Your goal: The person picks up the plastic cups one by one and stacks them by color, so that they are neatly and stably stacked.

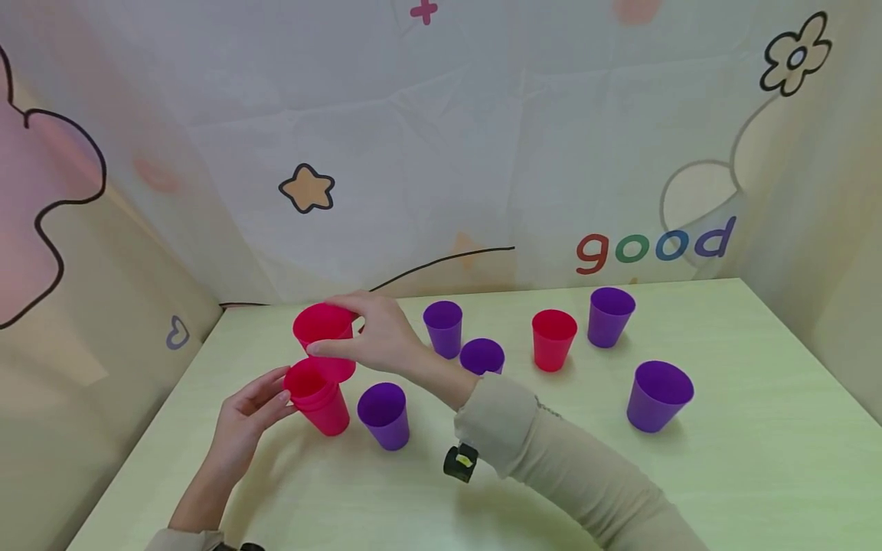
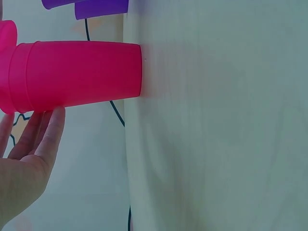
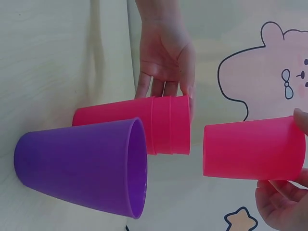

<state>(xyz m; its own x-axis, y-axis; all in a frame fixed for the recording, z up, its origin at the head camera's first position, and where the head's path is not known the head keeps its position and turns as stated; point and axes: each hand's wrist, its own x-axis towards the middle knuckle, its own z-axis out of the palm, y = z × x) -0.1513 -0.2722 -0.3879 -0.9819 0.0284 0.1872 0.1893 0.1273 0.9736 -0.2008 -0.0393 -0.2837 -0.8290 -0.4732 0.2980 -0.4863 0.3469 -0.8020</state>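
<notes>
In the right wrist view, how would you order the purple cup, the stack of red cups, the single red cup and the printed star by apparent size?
1. Purple cup
2. Stack of red cups and single red cup: too close to rank, with the stack partly hidden
3. Printed star

Behind a pale tabletop (image 1: 772, 474), a cloth backdrop (image 1: 441, 168) with an orange star (image 1: 307, 189), a flower (image 1: 796, 57) and multicoloured "good" lettering (image 1: 657, 246).
</notes>
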